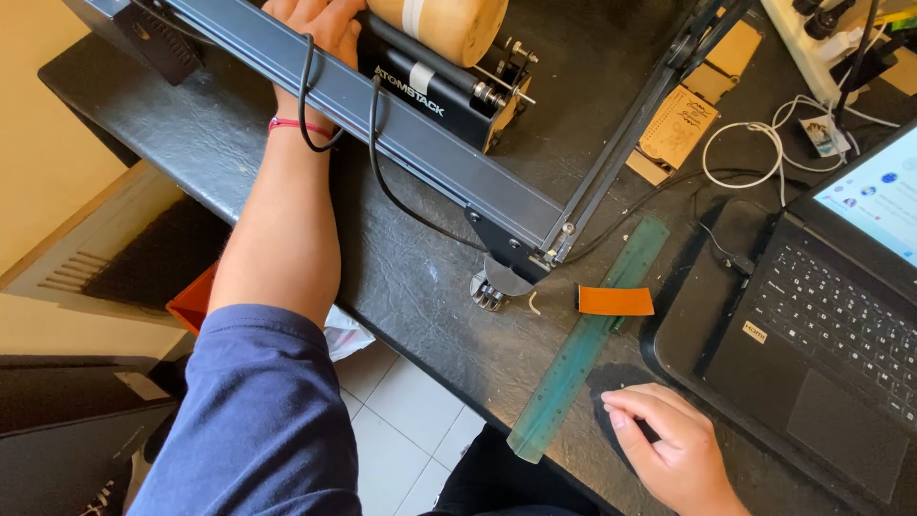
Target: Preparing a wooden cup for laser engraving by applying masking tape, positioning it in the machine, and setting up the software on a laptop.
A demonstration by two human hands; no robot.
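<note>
Blue sleeve [253,420] comes first, and the left hand [320,24] reaches up to the grey machine rail [401,124]; its fingers are hidden. Right hand [673,444] curls on a dark patch [611,382] by the table's front edge [420,354], beside the green ruler [587,339].

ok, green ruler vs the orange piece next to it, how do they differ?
The green ruler is long, narrow and translucent; the orange piece is short, rectangular and opaque. The green ruler lies diagonally, one end overhanging the table edge; the orange piece sits almost level, fully on the table. The right hand rests near the green ruler's lower end, further from the orange piece. Both lie flat on the dark table, touching or overlapping.
</note>
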